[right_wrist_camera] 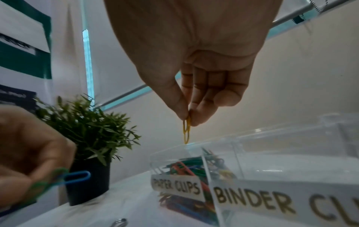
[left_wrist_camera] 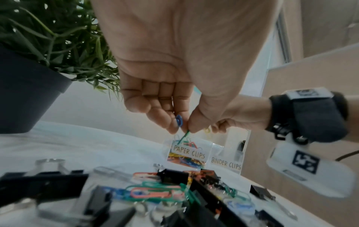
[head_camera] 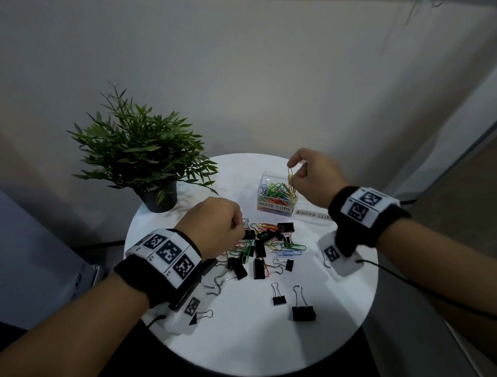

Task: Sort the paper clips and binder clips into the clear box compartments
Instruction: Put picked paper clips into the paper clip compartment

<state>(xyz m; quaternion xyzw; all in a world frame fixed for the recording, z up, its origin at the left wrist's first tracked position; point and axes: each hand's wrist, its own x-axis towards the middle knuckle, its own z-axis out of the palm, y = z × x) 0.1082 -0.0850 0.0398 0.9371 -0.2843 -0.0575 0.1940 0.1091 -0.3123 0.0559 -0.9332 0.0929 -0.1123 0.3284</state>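
Note:
My right hand (head_camera: 295, 169) hangs over the clear box (head_camera: 277, 196) and pinches yellow paper clips (right_wrist_camera: 186, 132) above the compartment labelled PAPER CLIPS (right_wrist_camera: 175, 185), which holds several coloured clips. The BINDER CLIPS compartment (right_wrist_camera: 272, 161) beside it looks empty. My left hand (head_camera: 211, 229) hovers over the mixed pile (head_camera: 262, 246) of coloured paper clips and black binder clips. It pinches a blue paper clip (left_wrist_camera: 179, 120) and a green paper clip (left_wrist_camera: 183, 136) between thumb and fingers.
A potted plant (head_camera: 146, 155) in a dark pot stands at the back left of the round white table (head_camera: 263, 348). Loose black binder clips (head_camera: 303, 310) lie toward the table's front. A wall hangs close behind.

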